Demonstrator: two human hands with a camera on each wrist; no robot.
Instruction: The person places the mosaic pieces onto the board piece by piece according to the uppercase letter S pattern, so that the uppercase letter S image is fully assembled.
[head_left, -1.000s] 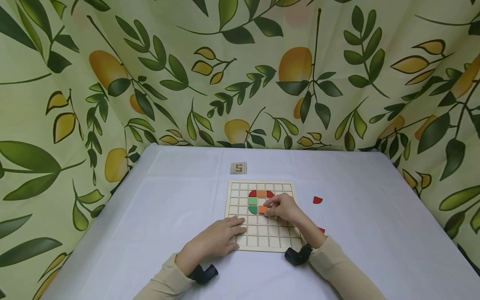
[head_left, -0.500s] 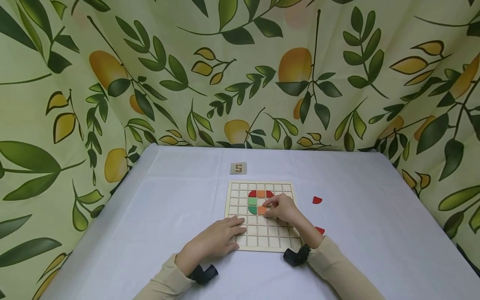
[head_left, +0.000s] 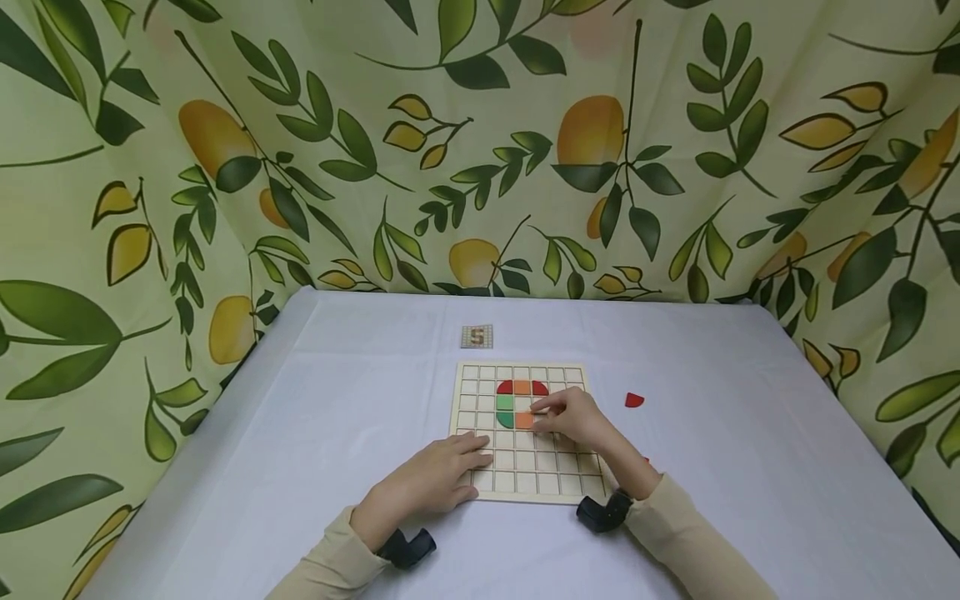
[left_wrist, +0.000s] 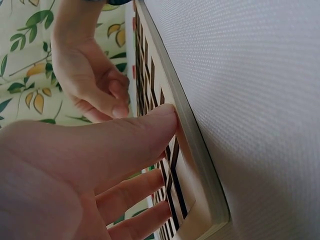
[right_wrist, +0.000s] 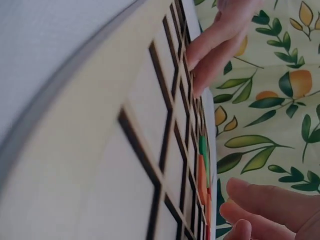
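Observation:
A wooden grid board [head_left: 525, 492] lies on the white table. My left hand [head_left: 438, 475] rests on its left side with fingers spread; in the left wrist view the thumb [left_wrist: 157, 122] presses the front rim. My right hand [head_left: 576, 417] hovers over the board's right part, fingers bent loosely with nothing between them. Its fingertips are right by the orange square tile [head_left: 523, 421], which sits in a cell. Left of that is a green rounded tile [head_left: 506, 421], with a light green square [head_left: 506, 403] above. The top row has an orange square [head_left: 522, 387] between two red rounded tiles [head_left: 506, 387].
A small card [head_left: 477, 337] with an S-like pattern lies beyond the board. One loose red rounded tile [head_left: 634, 400] lies right of the board. Another red piece [head_left: 647, 459] is mostly hidden behind the right forearm. A patterned curtain [head_left: 480, 167] stands behind the table.
The orange tile, slightly tilted under my right fingers a second ago, now lies flat in its cell. My right hand has drawn slightly to the right off it. The left hand stays put.

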